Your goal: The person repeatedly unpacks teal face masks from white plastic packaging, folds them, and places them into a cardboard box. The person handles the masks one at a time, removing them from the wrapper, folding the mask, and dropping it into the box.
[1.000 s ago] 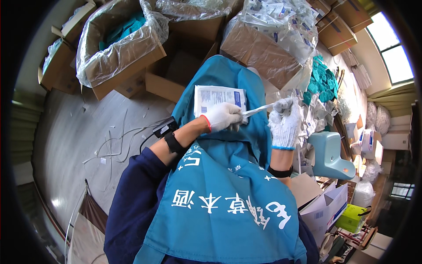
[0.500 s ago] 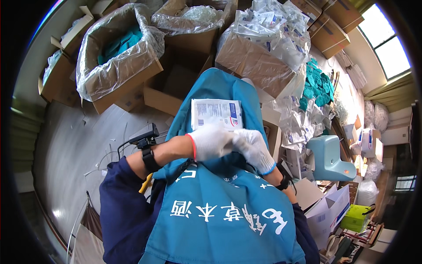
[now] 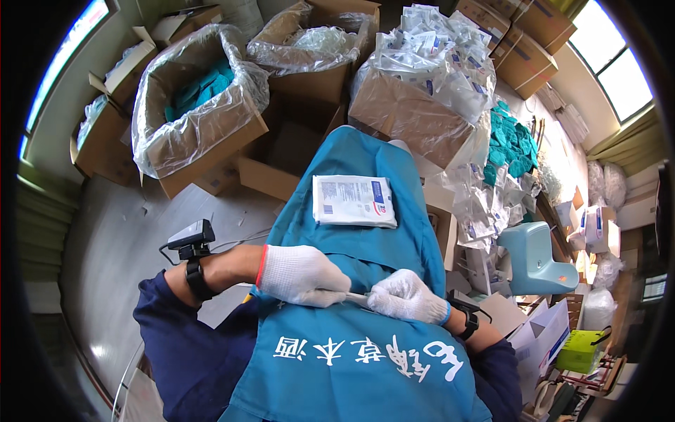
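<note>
Left hand (image 3: pixel 304 276), right hand (image 3: pixel 408 297) drawn bodyward, white strip (image 3: pixel 357 298) (pinched) crosswise

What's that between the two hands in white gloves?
In the head view, a narrow pale strip bridges the gap between the left hand and the right hand, with the blue apron behind it.

Blue apron (image 3: pixel 373 156) over lap, frame centre, white packet (image 3: pixel 354 201) flat on it, grey floor (image 3: pixel 119 253) left, brown carton (image 3: pixel 271 180) upon it
</note>
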A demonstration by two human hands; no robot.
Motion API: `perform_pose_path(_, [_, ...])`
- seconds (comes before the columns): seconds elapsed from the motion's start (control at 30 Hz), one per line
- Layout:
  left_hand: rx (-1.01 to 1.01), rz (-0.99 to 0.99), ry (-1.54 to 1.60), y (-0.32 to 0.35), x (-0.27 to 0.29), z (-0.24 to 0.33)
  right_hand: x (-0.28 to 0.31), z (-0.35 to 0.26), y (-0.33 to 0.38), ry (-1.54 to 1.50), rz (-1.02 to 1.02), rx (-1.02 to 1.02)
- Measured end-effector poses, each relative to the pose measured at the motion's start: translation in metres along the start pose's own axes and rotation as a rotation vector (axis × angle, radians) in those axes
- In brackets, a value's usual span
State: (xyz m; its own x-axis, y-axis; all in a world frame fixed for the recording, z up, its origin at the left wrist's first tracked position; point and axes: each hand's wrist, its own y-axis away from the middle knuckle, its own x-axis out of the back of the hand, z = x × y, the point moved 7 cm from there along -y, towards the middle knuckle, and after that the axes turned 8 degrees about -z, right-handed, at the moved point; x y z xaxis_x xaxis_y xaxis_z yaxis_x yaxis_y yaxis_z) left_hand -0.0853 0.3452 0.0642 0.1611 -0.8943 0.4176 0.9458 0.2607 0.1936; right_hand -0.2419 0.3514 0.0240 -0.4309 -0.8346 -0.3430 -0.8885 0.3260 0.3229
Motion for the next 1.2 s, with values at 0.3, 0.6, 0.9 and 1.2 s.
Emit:
perform_pose_path(0.3, [0.045,-0.029,0.071,0.04,0.002,-0.007,-0.001,-0.002,-0.001,0.204,-0.057,0.044])
perform_pose_path(0.6, [-0.197,1.07,0.916,0.174,0.08,-0.062,0.086,0.016,-0.024,-1.008,0.135,0.485])
perform_pose_path(0.9, [0.169,0.788,0.981,-0.037,0.024,-0.117,0.149,0.01,-0.045,-1.122,0.402,0.683])
perform_pose_path(1.2, [0.088,1.075,-0.156,-0.075,0.04,-0.061,0.143,0.015,-0.053,-0.969,0.588,0.64])
